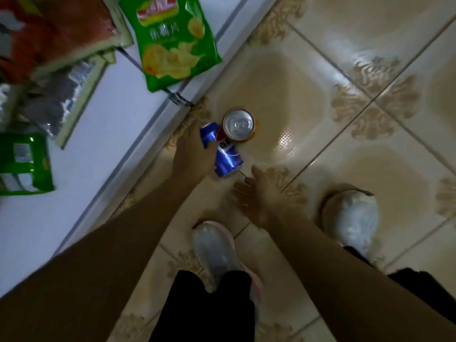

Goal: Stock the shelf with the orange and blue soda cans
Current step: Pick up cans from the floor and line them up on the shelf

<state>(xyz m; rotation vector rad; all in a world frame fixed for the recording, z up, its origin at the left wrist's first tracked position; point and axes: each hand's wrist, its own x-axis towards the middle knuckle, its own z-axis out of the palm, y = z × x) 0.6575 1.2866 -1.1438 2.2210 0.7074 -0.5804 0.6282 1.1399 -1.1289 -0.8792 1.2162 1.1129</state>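
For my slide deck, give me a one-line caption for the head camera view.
Left hand grips a blue can beside an upright orange can on the tiled floor; right hand reaches in.

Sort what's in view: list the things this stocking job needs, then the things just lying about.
For the job:
blue soda can, gripped by the left hand
orange soda can, upright on the floor
white shelf
right hand, open

Lying about:
green chip bag
red snack bag
silver packets

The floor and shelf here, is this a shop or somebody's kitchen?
Probably a small shop. Bags of snacks, like the green chip bag, hang over a white shelf, and two soda cans, the blue can and the orange can, wait on the tiled floor to be stocked.
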